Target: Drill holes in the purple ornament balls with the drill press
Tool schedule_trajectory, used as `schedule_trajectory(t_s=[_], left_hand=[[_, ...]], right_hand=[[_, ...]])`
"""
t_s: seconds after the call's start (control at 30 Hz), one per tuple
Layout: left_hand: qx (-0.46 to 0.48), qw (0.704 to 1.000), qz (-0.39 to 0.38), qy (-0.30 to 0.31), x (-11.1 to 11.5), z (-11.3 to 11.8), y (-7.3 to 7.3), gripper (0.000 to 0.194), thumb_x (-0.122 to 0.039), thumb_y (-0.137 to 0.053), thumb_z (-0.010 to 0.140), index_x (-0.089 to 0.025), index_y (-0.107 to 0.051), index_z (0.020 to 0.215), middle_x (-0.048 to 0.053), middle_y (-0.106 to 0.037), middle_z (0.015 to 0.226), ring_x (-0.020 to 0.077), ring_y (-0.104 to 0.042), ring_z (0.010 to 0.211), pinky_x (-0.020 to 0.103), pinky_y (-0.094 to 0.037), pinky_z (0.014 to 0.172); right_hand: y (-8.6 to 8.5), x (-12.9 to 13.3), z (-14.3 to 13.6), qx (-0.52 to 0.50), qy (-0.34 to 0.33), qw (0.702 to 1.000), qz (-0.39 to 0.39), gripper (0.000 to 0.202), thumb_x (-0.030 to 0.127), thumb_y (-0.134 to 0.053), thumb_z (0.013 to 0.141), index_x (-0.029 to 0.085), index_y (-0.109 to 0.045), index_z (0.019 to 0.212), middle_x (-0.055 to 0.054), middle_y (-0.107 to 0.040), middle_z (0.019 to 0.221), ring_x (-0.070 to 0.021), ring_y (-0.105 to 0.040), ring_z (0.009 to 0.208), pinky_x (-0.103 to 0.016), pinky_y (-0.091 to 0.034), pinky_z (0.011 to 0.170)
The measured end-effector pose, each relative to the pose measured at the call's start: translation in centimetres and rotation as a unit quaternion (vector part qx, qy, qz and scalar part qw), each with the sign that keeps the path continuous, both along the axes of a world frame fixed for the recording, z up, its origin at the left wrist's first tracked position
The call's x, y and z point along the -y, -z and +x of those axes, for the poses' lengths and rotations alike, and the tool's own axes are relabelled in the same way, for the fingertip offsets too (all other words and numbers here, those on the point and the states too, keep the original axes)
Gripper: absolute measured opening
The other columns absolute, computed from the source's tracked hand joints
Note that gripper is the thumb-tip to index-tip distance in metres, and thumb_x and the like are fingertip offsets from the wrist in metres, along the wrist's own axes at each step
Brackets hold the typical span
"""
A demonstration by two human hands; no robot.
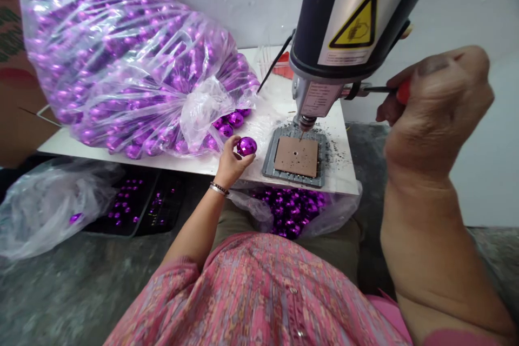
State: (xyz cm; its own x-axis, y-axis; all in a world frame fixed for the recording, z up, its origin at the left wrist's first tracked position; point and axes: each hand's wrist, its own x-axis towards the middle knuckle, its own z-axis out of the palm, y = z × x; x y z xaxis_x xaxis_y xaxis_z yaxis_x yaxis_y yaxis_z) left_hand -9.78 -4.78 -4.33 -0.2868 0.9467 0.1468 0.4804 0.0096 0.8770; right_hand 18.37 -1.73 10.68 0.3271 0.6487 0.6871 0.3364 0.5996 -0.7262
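Between the fingertips of my left hand is a shiny purple ball, held over the table just left of the drill press base. My right hand is wrapped round the red-knobbed lever on the right side of the black drill press. Beneath the drill's chuck, a brown square plate with a small hole lies on the grey base. The thin drill bit points down near the plate's back edge.
A big clear bag of purple balls covers the left of the white table, with loose balls at its mouth. Dark shavings surround the base. Another open bag of purple balls hangs at my lap. A cardboard box stands far left.
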Motion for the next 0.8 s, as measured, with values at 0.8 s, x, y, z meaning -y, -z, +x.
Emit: schedule_trajectory(t_s=[0.8], left_hand=[[-0.447, 0.87, -0.125, 0.165, -0.3, 0.7, -4.7, 0.033, -0.019, -0.07, 0.079, -0.016, -0.064, 0.111, 0.015, -0.071, 0.108, 0.0341, -0.064, 0.109, 0.045, -0.048, 0.096]], right_hand=[[0.0, 1.0, -0.2, 0.02, 0.008, 1.0, -0.011, 0.027, 0.036, -0.043, 0.095, 0.015, -0.051, 0.08, 0.006, -0.051, 0.066, -0.0012, -0.049, 0.06, -0.022, -0.038, 0.065]])
